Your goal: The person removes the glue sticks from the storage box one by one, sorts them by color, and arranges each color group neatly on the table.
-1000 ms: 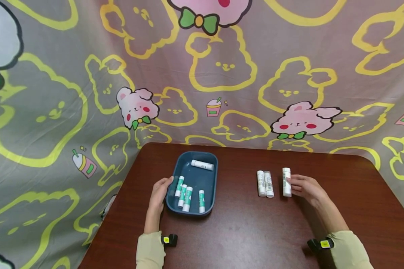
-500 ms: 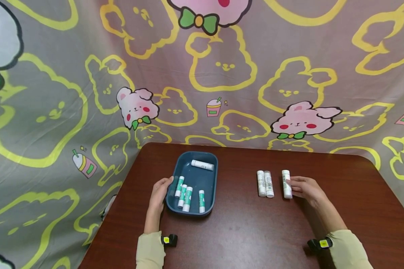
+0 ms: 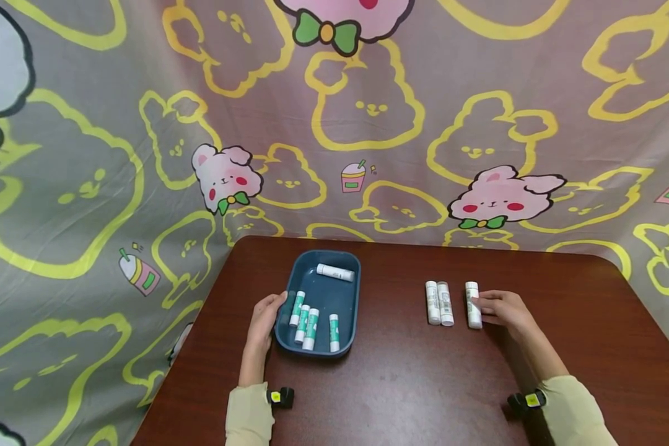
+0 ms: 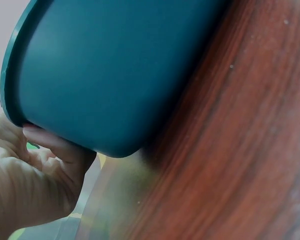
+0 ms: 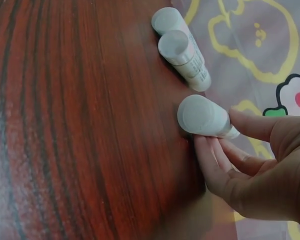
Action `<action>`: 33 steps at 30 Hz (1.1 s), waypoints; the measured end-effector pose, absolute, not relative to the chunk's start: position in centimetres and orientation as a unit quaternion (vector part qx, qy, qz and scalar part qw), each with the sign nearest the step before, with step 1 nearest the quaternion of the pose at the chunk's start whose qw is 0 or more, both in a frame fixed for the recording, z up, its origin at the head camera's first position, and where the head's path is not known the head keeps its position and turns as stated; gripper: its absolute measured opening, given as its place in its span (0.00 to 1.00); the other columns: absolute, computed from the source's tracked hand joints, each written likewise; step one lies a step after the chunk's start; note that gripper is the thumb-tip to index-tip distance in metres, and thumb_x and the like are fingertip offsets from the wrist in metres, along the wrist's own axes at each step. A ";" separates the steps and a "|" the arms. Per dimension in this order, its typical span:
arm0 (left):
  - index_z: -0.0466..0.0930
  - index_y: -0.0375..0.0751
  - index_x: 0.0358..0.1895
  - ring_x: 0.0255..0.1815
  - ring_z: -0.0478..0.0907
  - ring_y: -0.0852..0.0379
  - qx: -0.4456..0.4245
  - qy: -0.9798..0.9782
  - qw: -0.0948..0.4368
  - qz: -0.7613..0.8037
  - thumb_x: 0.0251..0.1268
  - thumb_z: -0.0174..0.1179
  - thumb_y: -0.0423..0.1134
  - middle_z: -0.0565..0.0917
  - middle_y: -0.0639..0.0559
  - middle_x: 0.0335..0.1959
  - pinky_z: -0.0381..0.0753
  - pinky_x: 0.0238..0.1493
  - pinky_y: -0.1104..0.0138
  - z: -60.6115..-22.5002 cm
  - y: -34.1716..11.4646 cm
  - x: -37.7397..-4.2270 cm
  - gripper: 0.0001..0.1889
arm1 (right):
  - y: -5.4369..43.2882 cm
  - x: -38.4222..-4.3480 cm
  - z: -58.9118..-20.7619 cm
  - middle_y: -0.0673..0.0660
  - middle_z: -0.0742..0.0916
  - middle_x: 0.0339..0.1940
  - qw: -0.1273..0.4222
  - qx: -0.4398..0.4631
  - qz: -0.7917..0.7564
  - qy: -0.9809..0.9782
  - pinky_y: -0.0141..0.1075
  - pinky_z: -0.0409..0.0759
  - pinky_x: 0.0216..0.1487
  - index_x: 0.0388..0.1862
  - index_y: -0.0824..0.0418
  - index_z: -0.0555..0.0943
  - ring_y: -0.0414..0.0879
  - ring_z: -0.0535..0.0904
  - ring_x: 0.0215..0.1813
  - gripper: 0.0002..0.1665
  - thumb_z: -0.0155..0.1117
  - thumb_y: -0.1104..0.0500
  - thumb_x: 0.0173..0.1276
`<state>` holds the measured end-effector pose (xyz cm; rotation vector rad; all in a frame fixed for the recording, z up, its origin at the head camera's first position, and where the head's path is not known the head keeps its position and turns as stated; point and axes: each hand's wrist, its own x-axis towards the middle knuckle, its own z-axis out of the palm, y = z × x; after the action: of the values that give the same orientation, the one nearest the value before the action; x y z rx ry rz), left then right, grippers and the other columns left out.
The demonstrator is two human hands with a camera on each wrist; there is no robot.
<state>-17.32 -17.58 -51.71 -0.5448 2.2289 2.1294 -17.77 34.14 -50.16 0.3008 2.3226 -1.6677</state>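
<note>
My right hand (image 3: 508, 311) pinches a white glue stick (image 3: 472, 305) between thumb and fingers, low at the table. In the right wrist view the thumb lies on one side of that glue stick (image 5: 205, 116) and the fingers on the other. Two more white glue sticks (image 3: 433, 303) lie side by side just left of it. My left hand (image 3: 264, 316) holds the left wall of a dark blue plastic bin (image 3: 358, 303). From the left wrist, the bin's outer wall (image 4: 100, 75) fills much of the view, the hand (image 4: 45, 170) gripping near its rim.
Inside the bin are several glue sticks: a white one (image 3: 335, 272) at the far end, and green-and-white ones (image 3: 311, 329) towards the near end. The brown table (image 3: 401, 384) ends at a patterned cloth backdrop (image 3: 390, 124).
My right hand has brought its glue stick slightly lower and a touch to the left. The left hand and the bin have stayed put.
</note>
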 end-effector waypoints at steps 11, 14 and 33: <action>0.80 0.34 0.33 0.27 0.73 0.57 -0.174 0.709 0.009 0.683 0.76 0.62 0.44 0.76 0.52 0.22 0.71 0.31 0.66 -51.9 -17.6 -17.4 0.16 | 33.3 -17.9 -49.7 0.61 0.86 0.41 0.100 0.126 -0.522 0.838 0.38 0.86 0.37 0.57 0.83 0.75 0.40 0.82 0.36 0.29 0.68 0.58 0.74; 0.80 0.34 0.32 0.27 0.73 0.57 -0.174 0.710 0.007 0.683 0.76 0.61 0.44 0.76 0.51 0.23 0.72 0.31 0.66 -51.9 -17.7 -17.4 0.16 | 33.3 -17.9 -49.7 0.61 0.86 0.41 0.098 0.123 -0.521 0.839 0.38 0.86 0.37 0.57 0.83 0.76 0.40 0.82 0.35 0.28 0.68 0.58 0.74; 0.80 0.35 0.31 0.25 0.73 0.57 -0.173 0.708 -0.001 0.685 0.77 0.60 0.43 0.76 0.52 0.22 0.72 0.30 0.66 -52.0 -17.6 -17.6 0.16 | 33.2 -17.9 -49.9 0.56 0.87 0.37 0.094 0.127 -0.529 0.834 0.40 0.87 0.37 0.56 0.83 0.76 0.39 0.83 0.35 0.24 0.65 0.61 0.75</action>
<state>-17.57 -17.57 -51.97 -0.5443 2.2255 2.1519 -17.86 33.19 -49.90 0.3777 2.4720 -1.5697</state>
